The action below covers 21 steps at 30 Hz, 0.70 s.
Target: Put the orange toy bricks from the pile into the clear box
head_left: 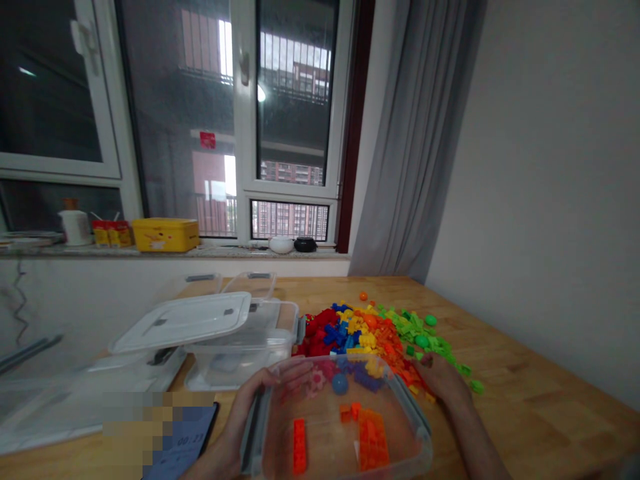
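A clear plastic box (pixel 345 437) with grey side clips is tilted toward me at the front of the table. My left hand (pixel 257 390) grips its left side, fingers over the far rim. Through the clear plastic I see a long orange brick (pixel 299 445), a larger orange block (pixel 373 440) and small orange pieces (pixel 351 411). Just beyond the box's right corner, my right hand (pixel 440 377) reaches to the near edge of the orange toy bricks (pixel 390 340), its fingers curled. What its fingertips pinch, if anything, is too small to make out.
Red (pixel 320 330), blue (pixel 343 333), yellow (pixel 363 327) and green pieces (pixel 425 330) lie sorted by colour on the wooden table (pixel 530 380). Clear boxes (pixel 240 363) and a lid (pixel 185 321) are stacked at left. A phone (pixel 187 437) showing a timer lies nearby.
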### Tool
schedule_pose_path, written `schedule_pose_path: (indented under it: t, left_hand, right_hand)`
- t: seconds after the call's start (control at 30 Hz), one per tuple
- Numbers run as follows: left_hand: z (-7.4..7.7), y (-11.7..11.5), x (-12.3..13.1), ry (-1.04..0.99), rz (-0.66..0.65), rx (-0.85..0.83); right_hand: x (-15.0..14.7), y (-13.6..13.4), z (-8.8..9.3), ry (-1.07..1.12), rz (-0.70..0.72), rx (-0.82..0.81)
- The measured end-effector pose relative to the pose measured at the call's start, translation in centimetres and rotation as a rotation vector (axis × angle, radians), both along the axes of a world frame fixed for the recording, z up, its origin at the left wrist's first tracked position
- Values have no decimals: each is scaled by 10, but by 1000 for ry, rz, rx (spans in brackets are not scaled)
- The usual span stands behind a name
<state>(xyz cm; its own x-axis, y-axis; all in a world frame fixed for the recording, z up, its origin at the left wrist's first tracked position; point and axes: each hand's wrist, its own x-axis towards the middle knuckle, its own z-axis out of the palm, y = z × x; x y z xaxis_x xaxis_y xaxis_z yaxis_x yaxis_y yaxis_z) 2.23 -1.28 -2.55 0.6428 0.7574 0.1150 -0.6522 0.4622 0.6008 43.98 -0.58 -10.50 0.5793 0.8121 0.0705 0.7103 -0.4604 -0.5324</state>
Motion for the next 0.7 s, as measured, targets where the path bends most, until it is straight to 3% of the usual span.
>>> schedule_pose_path:
  t: [0.23,0.43,0.7]
  left_hand:
    - [0,-1,-2,42,14,22]
    - [-6,4,-3,41,-8,60]
    - [-3,0,-2,1,3,22]
  right_hand:
    - [-2,-2,5,-6,-45,5]
    - [6,6,-4,-14,-34,39]
    - [9,12,-17,-28,11,101]
